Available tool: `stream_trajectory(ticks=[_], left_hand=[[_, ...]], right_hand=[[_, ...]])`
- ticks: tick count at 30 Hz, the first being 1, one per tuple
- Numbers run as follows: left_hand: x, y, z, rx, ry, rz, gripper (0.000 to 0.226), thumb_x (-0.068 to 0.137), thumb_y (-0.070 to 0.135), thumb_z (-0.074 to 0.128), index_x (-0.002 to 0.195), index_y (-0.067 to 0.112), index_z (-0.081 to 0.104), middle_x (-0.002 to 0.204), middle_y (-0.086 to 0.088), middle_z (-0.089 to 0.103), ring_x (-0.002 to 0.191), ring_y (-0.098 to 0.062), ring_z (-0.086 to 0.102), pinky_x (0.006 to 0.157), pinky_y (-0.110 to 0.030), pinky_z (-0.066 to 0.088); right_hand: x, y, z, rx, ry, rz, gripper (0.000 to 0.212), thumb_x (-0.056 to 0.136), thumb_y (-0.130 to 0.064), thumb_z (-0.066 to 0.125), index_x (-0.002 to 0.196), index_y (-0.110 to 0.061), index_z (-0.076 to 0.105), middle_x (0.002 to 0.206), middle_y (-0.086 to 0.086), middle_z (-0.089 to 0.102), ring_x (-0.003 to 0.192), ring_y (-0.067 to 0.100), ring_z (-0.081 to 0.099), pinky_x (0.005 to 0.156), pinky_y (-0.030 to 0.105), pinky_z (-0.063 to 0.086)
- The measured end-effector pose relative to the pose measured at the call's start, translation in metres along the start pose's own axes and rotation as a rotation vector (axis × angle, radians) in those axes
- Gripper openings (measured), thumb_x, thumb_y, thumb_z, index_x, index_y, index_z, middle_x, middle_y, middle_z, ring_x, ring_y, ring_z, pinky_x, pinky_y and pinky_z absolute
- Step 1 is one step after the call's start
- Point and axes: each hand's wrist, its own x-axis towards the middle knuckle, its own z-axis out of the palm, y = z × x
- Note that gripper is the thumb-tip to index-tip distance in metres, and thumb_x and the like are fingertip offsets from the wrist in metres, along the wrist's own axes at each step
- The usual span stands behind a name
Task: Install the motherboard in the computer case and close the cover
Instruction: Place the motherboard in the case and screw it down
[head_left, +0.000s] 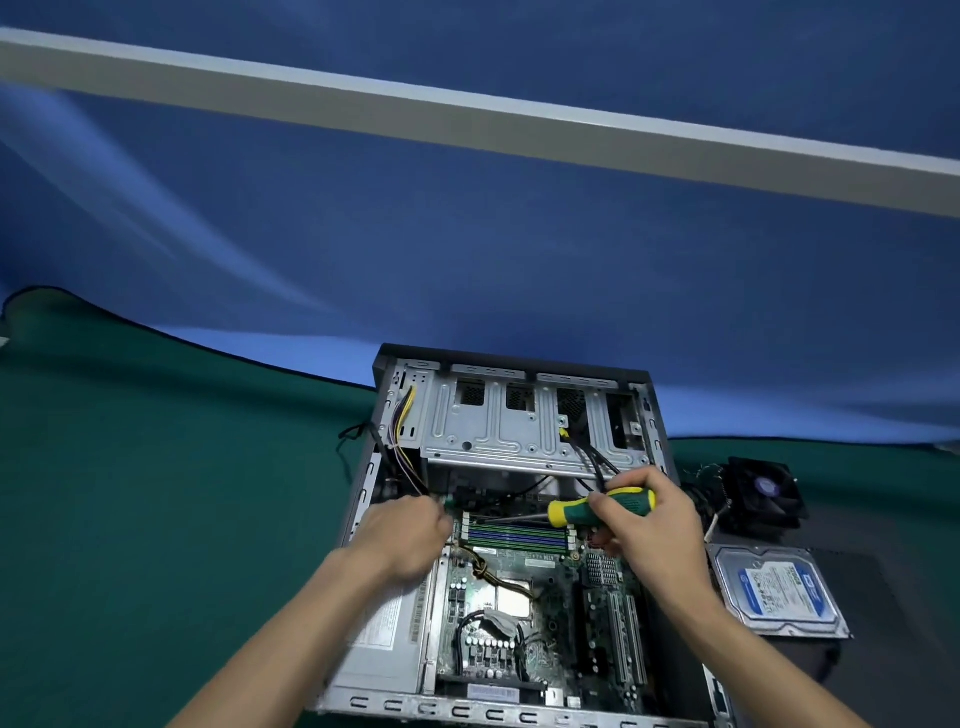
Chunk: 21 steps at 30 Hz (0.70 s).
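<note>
The open computer case (524, 364) lies on its side on a green mat. A green motherboard (561, 613) sits inside it, with memory slots across its far end. My right hand (654, 530) grips a green and yellow screwdriver (597, 506); its shaft runs left, low over the memory slots. My left hand (410, 535) is at the board's far left corner with curled fingers near the shaft's tip, among black cables; what they pinch is hidden. No cover is in view.
A grey power supply (384, 639) fills the case's left side. The metal drive cage (519, 421) spans its far end, with coloured wires beside it. A hard drive (779, 592) and a black cooler fan (763, 493) lie to the right. A blue wall stands behind.
</note>
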Motion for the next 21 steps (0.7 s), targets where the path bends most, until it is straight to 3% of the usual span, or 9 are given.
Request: stream_trajectory(ticks=[2, 3, 5, 7, 9, 12, 17, 21], left_hand=[[0.007, 0.002, -0.006, 0.035, -0.125, -0.029, 0.039, 0.1, 0.034, 0.03, 0.075, 0.017, 0.055, 0.073, 0.004, 0.056, 0.066, -0.007, 0.054, 0.077, -0.03, 0.042], [0.011, 0.004, -0.009, 0.033, -0.199, -0.05, 0.038, 0.1, 0.036, 0.03, 0.085, 0.017, 0.06, 0.084, 0.001, 0.061, 0.077, -0.011, 0.058, 0.084, -0.032, 0.042], [0.019, 0.005, -0.013, -0.076, -0.328, -0.103, 0.041, 0.101, 0.037, 0.031, 0.122, 0.015, 0.058, 0.126, -0.006, 0.058, 0.116, -0.021, 0.054, 0.104, -0.037, 0.036], [0.026, 0.007, -0.016, -0.209, -0.409, -0.125, 0.046, 0.102, 0.035, 0.03, 0.14, 0.011, 0.043, 0.15, -0.008, 0.035, 0.135, -0.024, 0.037, 0.114, -0.039, 0.022], [0.031, 0.008, -0.015, -0.225, -0.469, -0.125, 0.047, 0.103, 0.031, 0.029, 0.144, 0.009, 0.036, 0.154, -0.01, 0.026, 0.14, -0.025, 0.027, 0.116, -0.04, 0.015], [0.038, 0.007, -0.013, -0.193, -0.512, -0.14, 0.046, 0.102, 0.026, 0.03, 0.145, 0.007, 0.032, 0.154, -0.012, 0.024, 0.141, -0.027, 0.024, 0.115, -0.04, 0.017], [0.048, 0.006, -0.007, -0.151, -0.612, -0.143, 0.048, 0.101, 0.014, 0.027, 0.149, 0.013, 0.024, 0.157, -0.008, 0.015, 0.144, -0.028, 0.013, 0.117, -0.044, 0.015], [0.054, 0.007, -0.009, -0.06, -0.673, -0.146, 0.039, 0.1, 0.016, 0.037, 0.136, 0.006, 0.048, 0.15, -0.01, 0.033, 0.139, -0.027, 0.03, 0.113, -0.041, 0.028]], right_hand=[[0.004, 0.002, 0.002, -0.014, -0.009, 0.01, 0.016, 0.08, -0.01, 0.074, 0.082, -0.017, 0.06, 0.062, 0.012, 0.068, 0.054, 0.036, 0.065, 0.048, 0.046, 0.052], [0.006, 0.003, 0.004, -0.022, -0.017, 0.014, 0.017, 0.081, -0.01, 0.074, 0.082, -0.017, 0.059, 0.061, 0.011, 0.068, 0.053, 0.034, 0.064, 0.047, 0.044, 0.051], [0.009, 0.006, 0.006, -0.052, -0.034, 0.017, 0.017, 0.081, -0.013, 0.074, 0.081, -0.02, 0.059, 0.059, 0.006, 0.068, 0.049, 0.027, 0.064, 0.044, 0.039, 0.05], [0.012, 0.009, 0.008, -0.077, -0.047, 0.012, 0.019, 0.081, -0.014, 0.075, 0.078, -0.024, 0.059, 0.058, 0.001, 0.067, 0.045, 0.021, 0.062, 0.043, 0.038, 0.05], [0.016, 0.013, 0.009, -0.092, -0.07, 0.009, 0.022, 0.08, -0.014, 0.074, 0.076, -0.028, 0.059, 0.058, 0.001, 0.066, 0.044, 0.023, 0.059, 0.043, 0.042, 0.049], [0.019, 0.015, 0.014, -0.114, -0.097, 0.001, 0.024, 0.08, -0.014, 0.074, 0.074, -0.03, 0.058, 0.063, 0.003, 0.066, 0.052, 0.037, 0.061, 0.045, 0.048, 0.05], [0.021, 0.016, 0.025, -0.19, -0.148, -0.019, 0.019, 0.081, -0.017, 0.073, 0.079, -0.024, 0.056, 0.07, 0.009, 0.065, 0.058, 0.038, 0.061, 0.045, 0.046, 0.048], [0.022, 0.015, 0.033, -0.225, -0.192, -0.017, 0.019, 0.081, -0.018, 0.073, 0.08, -0.025, 0.056, 0.07, 0.006, 0.064, 0.059, 0.034, 0.06, 0.049, 0.043, 0.049]])
